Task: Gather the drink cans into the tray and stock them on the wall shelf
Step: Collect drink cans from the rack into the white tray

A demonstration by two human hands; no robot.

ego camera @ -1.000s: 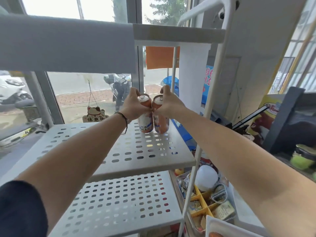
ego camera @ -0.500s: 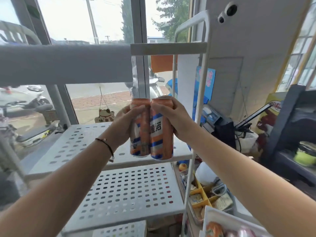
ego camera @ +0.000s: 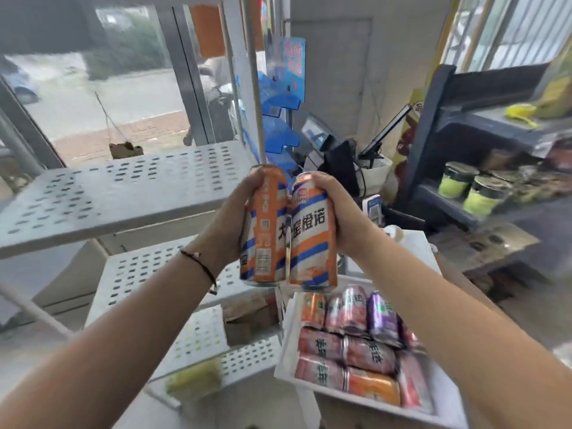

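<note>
The two cans touch side to side in mid-air, so a knock between them, or against the shelf (ego camera: pixel 123 193) edge, could loosen a hold and drop one onto the tray (ego camera: pixel 286 351) of cans below (it sits near right). Left hand (ego camera: pixel 229 224) wraps the left can (ego camera: pixel 264 230); right hand (ego camera: pixel 343 215) wraps the right can (ego camera: pixel 312 233), both arms outstretched, cans upright and slightly tilted.

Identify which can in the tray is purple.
The purple can lies in the white tray's far row, at the right beside a pink can; the other cans visible there are orange or pink.
</note>
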